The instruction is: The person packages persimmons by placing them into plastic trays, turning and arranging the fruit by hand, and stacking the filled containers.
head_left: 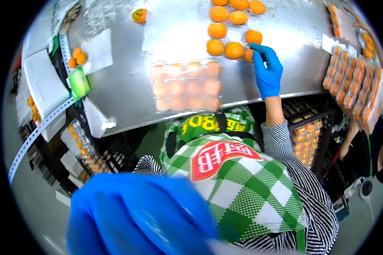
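My right hand (268, 70), in a blue glove, is at the open tray of orange fruit (234, 50). Its thumb and fingers are curved over a fruit at the tray's right corner, with a gap between the tips. Close to the camera, my left hand (136, 216), also blue-gloved, fills the lower left; it is blurred and its fingertips are hidden. A closed clear pack of orange fruit (187, 87) lies near the table's front edge, left of the open tray.
The metal table (127, 95) holds a single fruit (139, 16), white paper (98, 51) and a green packet (78, 83). Stacked fruit packs (353, 87) stand at the right, beside another person's arm. Crates of fruit (306, 142) sit below.
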`<state>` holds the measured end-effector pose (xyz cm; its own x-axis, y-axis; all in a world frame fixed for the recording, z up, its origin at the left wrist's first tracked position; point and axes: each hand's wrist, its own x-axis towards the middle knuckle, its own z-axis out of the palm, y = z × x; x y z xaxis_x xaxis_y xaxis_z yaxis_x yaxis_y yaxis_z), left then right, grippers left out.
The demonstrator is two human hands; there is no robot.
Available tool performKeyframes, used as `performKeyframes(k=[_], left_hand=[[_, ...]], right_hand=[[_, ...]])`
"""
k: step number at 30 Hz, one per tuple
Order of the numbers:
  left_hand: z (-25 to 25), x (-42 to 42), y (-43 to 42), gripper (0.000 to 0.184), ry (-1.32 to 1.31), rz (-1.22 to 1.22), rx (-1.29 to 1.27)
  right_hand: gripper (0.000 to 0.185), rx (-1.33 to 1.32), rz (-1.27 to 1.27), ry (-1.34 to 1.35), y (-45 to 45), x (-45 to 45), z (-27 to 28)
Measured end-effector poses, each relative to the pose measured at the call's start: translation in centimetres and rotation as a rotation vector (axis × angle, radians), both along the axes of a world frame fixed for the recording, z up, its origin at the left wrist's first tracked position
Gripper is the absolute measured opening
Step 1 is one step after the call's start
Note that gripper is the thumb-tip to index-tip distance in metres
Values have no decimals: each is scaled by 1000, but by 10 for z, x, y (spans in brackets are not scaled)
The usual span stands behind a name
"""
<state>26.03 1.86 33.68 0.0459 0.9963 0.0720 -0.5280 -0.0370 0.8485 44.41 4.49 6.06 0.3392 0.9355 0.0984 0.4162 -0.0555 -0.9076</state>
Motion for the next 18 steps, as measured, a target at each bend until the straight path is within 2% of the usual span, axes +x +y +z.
performKeyframes(k=[4,10,11,14,18], left_hand=[[5,-5,-2,12,19,36,34],[4,-22,-12,13,26,115,66],[4,-25,-14,13,28,124,66],[3,-34,-18,14,26,131,72],[3,-52,-24,15,6,150,65]], right_hand=[[16,84,122,4,4,-15,1],[17,-21,199,7,6,-33,13],[18,27,203,62,6,-37,10],[19,118,218,-20,3,-46,13],[20,18,242,-6,-6,-55,15]])
